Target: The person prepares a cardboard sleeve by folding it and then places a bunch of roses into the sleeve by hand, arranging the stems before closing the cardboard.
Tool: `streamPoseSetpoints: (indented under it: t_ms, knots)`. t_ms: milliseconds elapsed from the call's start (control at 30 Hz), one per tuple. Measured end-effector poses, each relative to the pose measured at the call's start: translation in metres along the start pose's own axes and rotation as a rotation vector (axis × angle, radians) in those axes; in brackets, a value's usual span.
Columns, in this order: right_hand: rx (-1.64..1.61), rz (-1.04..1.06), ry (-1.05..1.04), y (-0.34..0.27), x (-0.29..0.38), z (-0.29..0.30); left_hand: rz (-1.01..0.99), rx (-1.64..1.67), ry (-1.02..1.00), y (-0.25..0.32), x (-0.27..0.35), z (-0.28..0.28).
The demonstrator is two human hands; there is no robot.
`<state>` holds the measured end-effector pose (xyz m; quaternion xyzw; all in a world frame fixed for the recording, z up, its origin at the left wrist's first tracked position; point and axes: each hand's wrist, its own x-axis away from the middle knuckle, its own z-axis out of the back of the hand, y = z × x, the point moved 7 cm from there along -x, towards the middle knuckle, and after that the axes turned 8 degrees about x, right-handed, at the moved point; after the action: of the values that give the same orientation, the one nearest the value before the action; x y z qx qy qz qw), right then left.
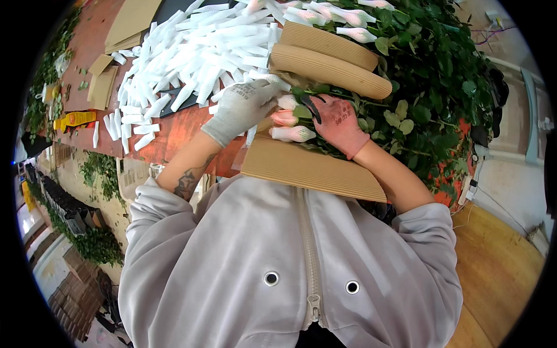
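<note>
My left hand, in a pale grey knit glove, has its fingertips at the end of a white foam net sleeve that covers a rosebud. My right hand, in a red glove with dark fingertips, grips that rose just below the bud; its fingers partly hide the stem. Below lies a bare pink rose, and nearer me another netted rosebud. These blooms rest on a sheet of corrugated cardboard at the table's near edge. Another netting sleeve lies beyond my left fingers.
A large heap of white foam net sleeves covers the table's middle. Folded corrugated cardboard and netted roses lie beyond my hands, with dense rose foliage at right. A yellow bottle and cardboard pieces are at left.
</note>
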<state>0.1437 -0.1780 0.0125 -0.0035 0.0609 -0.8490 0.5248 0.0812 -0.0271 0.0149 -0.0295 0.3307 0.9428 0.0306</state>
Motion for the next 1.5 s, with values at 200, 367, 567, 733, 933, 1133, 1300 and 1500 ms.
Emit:
streamPoseSetpoints:
  t_ms: [200, 367, 567, 733, 933, 1133, 1300, 1500]
  knots:
    - [-0.002, 0.005, 0.039, 0.004, 0.002, -0.003, -0.087, 0.029, 0.084, -0.005, 0.008, 0.005]
    - [-0.033, -0.001, 0.005, -0.001, 0.001, 0.004, 0.192, -0.271, -0.045, -0.040, 0.017, 0.039]
    - [0.037, 0.031, -0.007, -0.001, -0.001, 0.002, -0.192, 0.252, -0.290, 0.047, 0.012, 0.031]
    - [0.085, -0.047, -0.166, 0.000, 0.004, 0.002, -0.047, 0.124, -0.489, 0.027, 0.021, -0.009]
    - [0.151, 0.079, -0.067, -0.002, 0.008, 0.006, -0.122, 0.048, -0.446, 0.029, 0.020, -0.007]
    - [0.237, 0.153, -0.017, -0.008, 0.007, 0.012, -0.205, -0.039, -0.209, 0.029, 0.008, 0.003]
    - [0.232, 0.146, 0.077, -0.022, -0.008, 0.054, 0.022, -0.070, -0.510, 0.038, 0.004, -0.008]
    - [0.356, 0.190, -0.008, -0.020, -0.038, 0.012, -0.021, -0.212, -0.533, 0.044, 0.007, -0.014]
